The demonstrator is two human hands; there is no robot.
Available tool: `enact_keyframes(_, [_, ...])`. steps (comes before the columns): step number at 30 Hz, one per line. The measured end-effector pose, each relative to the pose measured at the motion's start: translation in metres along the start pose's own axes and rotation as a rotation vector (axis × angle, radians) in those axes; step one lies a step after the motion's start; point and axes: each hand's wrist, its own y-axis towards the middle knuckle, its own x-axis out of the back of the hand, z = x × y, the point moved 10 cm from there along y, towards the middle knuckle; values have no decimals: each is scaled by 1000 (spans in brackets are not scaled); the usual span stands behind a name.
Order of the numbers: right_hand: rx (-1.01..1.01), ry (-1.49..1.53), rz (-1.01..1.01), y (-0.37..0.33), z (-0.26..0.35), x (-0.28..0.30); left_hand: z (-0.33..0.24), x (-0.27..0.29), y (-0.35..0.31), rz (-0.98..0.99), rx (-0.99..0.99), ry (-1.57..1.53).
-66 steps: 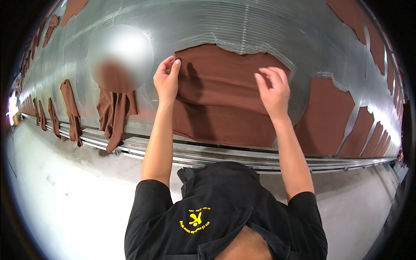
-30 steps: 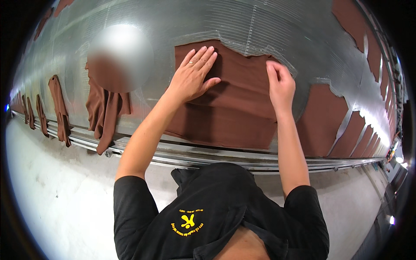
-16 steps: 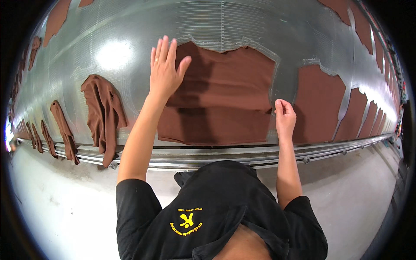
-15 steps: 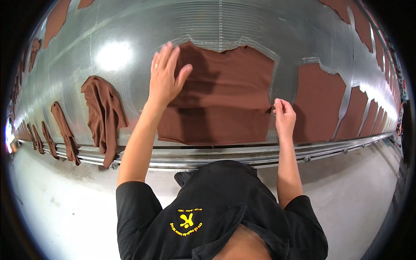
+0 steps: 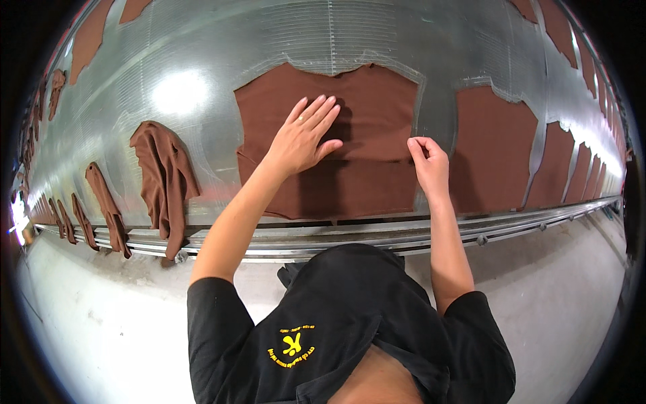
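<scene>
A brown fabric panel (image 5: pixel 377 108) lies spread on the grey metal table in front of me, its shaped neckline edge on the far side. A crease runs across its middle, and a small fold shows at its left edge. My left hand (image 5: pixel 303 140) is over the panel's left-centre part, palm down with fingers stretched out; whether it presses on the cloth I cannot tell. At the panel's right edge, level with the crease, my right hand (image 5: pixel 431 168) is closed in a pinch on the fabric.
Another brown panel (image 5: pixel 494 148) lies flat to the right, with more beyond it. Crumpled brown fabric pieces (image 5: pixel 163 175) hang over the table's near edge at the left. Metal rails (image 5: pixel 330 237) run along that edge. Pale chalky outlines mark the metal table (image 5: pixel 222 81).
My left hand has moved right and nearer, from the panel's far left corner to over its middle. My right hand still pinches the right edge. The view has shifted slightly.
</scene>
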Motion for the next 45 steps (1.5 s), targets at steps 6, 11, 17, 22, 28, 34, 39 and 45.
enact_keyframes(6, [-26,23,-9,-6,-4,6,17,-19,48,33,-30,132])
enact_keyframes(11, [-16,89,-29,-4,-11,11,54,-7,51,-147,287,205])
enact_keyframes(17, [1,80,-81,10,-9,14,71,3,17,-170,406,158])
enact_keyframes(22, [16,73,-135,24,-3,14,22,-17,9,63,133,112])
enact_keyframes(28, [45,96,-158,31,4,9,-24,-35,38,191,-76,89])
enact_keyframes(34, [152,-29,-222,37,20,11,-40,-39,89,87,-197,110])
enact_keyframes(39, [227,-111,-289,63,38,14,-8,-31,117,-63,31,244])
enact_keyframes(45, [22,-272,-215,105,37,5,-41,-53,92,24,8,139])
